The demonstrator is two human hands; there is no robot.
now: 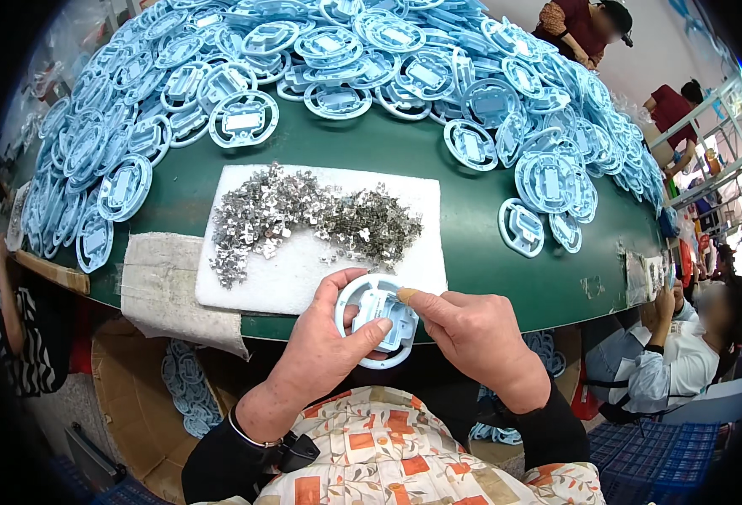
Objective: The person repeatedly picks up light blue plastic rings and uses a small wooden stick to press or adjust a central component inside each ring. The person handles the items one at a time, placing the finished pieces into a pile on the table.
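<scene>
My left hand (pixel 314 353) grips a light blue round plastic part (pixel 398 321), a ring with a raised rectangular housing inside, near the table's front edge. Its thumb lies across the lower face of the part, and its other fingers go round behind. Against the ring's upper right edge press the fingertips of my right hand (pixel 485 337), closed; anything small between them is hidden. Just beyond, a white foam pad (pixel 282 290) bears two adjoining heaps of small shiny metal pieces, one brighter heap (pixel 253 220) to the left and a darker heap (pixel 373 225) to the right.
A big pile of similar blue parts (pixel 329 46) curves round the green table (pixel 472 252) from left to right. A worn whitish cloth-like pad (pixel 165 273) overhangs the front edge. Cardboard boxes (pixel 131 396) with blue parts stand below. A seated person (pixel 674 353) is at the right.
</scene>
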